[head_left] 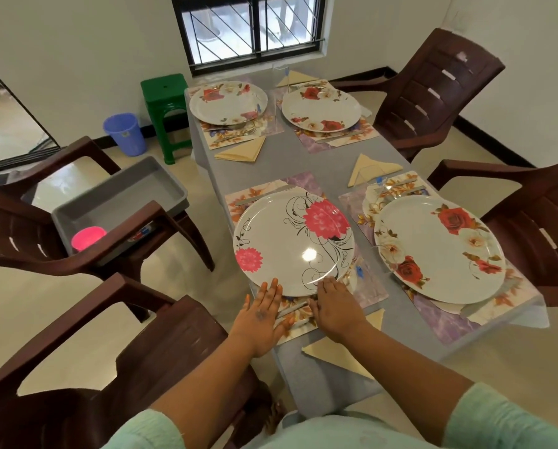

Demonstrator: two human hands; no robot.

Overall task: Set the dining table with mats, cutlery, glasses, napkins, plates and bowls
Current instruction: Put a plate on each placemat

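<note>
A white plate with pink flowers (pixel 293 243) lies on the near-left floral mat (pixel 367 288) of the grey table (pixel 307 160). My left hand (pixel 263 314) rests flat with straight fingers touching the plate's near rim. My right hand (pixel 331 301) lies flat beside it, fingertips at the rim. Cutlery (pixel 292 308) shows between my hands on the mat. Three other rose-patterned plates (pixel 438 247) (pixel 227 102) (pixel 320 108) sit on their own mats. Folded beige napkins (pixel 334 353) (pixel 370 168) (pixel 240 150) lie beside the settings.
Brown plastic chairs (pixel 433 89) surround the table. On the left chair a grey tray (pixel 122 192) holds a pink cup (pixel 88 238). A green stool (pixel 166 105) and a blue bin (pixel 125 132) stand by the far wall under the window.
</note>
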